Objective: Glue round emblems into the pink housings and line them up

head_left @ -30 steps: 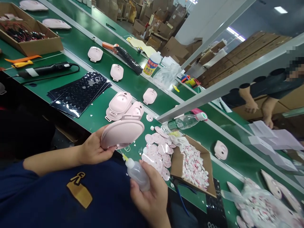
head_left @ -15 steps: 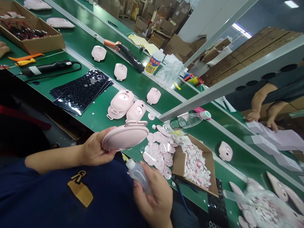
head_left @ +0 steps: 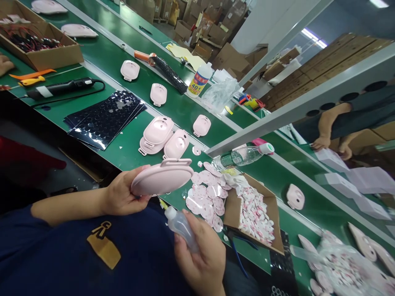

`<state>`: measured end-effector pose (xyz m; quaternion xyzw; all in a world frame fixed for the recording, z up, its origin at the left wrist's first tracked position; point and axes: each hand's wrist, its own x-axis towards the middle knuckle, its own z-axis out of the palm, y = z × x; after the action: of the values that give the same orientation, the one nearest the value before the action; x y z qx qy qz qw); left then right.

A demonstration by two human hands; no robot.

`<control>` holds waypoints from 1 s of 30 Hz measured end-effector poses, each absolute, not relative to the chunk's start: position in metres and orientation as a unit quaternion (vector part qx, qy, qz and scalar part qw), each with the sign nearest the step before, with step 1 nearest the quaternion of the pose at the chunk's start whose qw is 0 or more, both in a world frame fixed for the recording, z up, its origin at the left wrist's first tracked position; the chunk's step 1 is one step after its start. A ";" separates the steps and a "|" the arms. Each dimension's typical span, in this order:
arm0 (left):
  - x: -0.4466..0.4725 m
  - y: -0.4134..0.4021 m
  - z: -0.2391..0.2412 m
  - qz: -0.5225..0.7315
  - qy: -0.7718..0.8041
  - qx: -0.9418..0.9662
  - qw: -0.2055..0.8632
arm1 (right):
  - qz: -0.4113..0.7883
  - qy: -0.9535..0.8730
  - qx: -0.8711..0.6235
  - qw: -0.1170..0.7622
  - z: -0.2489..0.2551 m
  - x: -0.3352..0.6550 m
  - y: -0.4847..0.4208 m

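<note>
My left hand [head_left: 121,195] is closed on a pink oval plastic shell [head_left: 162,179], held flat above the table's near edge. My right hand [head_left: 202,253] grips a small clear squeeze bottle [head_left: 180,225] with a yellow tip that points up toward the shell's underside. Just right of the shell lies a heap of round pink discs [head_left: 206,196] on the green table [head_left: 129,142]. An open cardboard box [head_left: 254,213] full of more discs sits beyond my right hand.
Stacked pink shells [head_left: 157,133] and black sticker sheets [head_left: 105,117] lie ahead. More shells ride the conveyor [head_left: 200,124]. A water bottle [head_left: 245,155], a glue bottle [head_left: 197,83], a black tool [head_left: 58,87] and a parts box [head_left: 43,45] are around. Another person's hands [head_left: 322,142] work at right.
The shell has tilted flatter in my left hand and the squeeze bottle's tip has come closer beneath it. The shells on the conveyor have drifted right.
</note>
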<state>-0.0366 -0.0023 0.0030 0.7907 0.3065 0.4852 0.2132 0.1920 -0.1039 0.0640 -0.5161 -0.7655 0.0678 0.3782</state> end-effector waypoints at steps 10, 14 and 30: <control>-0.040 -0.003 -0.009 0.455 0.327 0.773 0.299 | 0.083 -0.763 -0.517 0.378 0.064 0.195 -0.105; -0.041 -0.003 -0.010 0.448 0.329 0.785 0.272 | 0.081 -0.767 -0.514 0.375 0.065 0.195 -0.105; -0.030 -0.001 0.008 0.518 0.280 0.741 0.323 | 0.096 -0.761 -0.518 0.378 0.062 0.195 -0.106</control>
<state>-0.0299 -0.0014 0.0076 0.7407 0.2804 0.5183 0.3226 0.1951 -0.1059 0.0618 -0.5180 -0.7612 0.0956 0.3784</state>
